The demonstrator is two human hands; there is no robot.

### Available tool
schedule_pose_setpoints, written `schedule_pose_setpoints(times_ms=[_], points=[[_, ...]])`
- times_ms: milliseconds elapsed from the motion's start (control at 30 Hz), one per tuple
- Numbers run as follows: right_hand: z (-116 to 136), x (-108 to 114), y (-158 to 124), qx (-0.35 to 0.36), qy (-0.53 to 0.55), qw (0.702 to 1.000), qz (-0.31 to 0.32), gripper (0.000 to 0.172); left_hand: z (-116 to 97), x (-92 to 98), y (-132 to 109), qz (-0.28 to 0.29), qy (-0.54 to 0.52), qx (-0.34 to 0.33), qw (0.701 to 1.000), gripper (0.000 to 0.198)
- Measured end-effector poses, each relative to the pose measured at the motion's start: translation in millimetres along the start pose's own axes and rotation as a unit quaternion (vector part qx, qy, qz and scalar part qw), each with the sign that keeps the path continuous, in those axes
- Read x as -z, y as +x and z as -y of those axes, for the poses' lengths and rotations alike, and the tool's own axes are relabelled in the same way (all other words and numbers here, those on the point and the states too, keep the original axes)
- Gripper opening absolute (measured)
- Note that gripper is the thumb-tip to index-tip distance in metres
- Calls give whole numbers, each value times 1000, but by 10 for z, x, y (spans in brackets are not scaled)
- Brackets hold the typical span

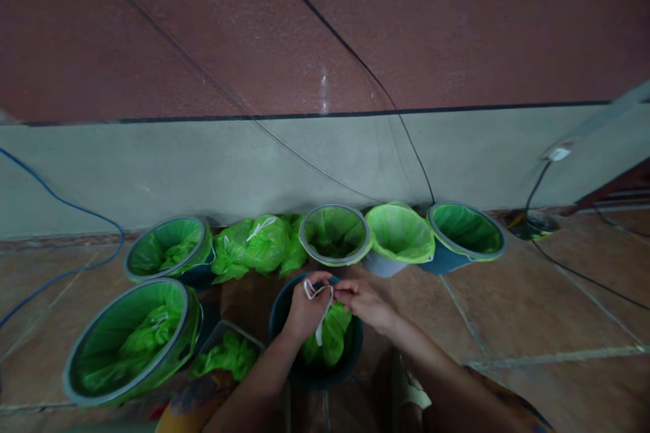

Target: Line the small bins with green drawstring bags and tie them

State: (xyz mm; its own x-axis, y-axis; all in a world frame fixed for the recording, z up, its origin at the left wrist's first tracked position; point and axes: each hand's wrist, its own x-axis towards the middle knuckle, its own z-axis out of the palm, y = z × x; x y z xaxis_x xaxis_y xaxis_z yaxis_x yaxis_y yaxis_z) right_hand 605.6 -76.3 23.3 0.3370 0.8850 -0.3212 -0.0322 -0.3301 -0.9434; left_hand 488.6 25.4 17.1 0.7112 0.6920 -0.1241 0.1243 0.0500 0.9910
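Both hands meet over a dark blue bucket [278,328] between my feet. Inside it stands a green plastic bag [332,338], gathered at its neck. My left hand [305,311] is closed around the bag's neck, and a white drawstring [319,333] loops over the thumb and hangs down the bag. With fingertips pinched together, my right hand [368,304] grips the drawstring close to the left fingers. Part of the bag's top is hidden behind the hands.
Several lined buckets stand along the wall, among them a grey-rimmed bucket [334,261] and a pale bucket [399,264]. Tied green bags [269,247] lie between them. At left is a large lined bucket [71,365] beside a small bin [256,338]. A blue cable [76,205] and black cables [583,281] cross the floor.
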Motion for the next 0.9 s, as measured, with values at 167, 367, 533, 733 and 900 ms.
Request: schedule_pose_setpoints(times_ms=[167,367,533,733,900], points=[[-15,10,25,18,-59,997,-47,21,31,31,33,45,11,28,999,16],[-100,45,29,7,-351,924,-148,20,120,148,44,43,281,2,959,24],[-271,102,14,-61,-412,896,-156,22,155,251,7,55,506,70,858,27],[-439,-1,-53,71,-368,924,-73,87,231,254,17,64,439,89,892,22],[-638,-185,-53,44,-347,937,-29,43,293,181,-10,74,429,94,895,29]])
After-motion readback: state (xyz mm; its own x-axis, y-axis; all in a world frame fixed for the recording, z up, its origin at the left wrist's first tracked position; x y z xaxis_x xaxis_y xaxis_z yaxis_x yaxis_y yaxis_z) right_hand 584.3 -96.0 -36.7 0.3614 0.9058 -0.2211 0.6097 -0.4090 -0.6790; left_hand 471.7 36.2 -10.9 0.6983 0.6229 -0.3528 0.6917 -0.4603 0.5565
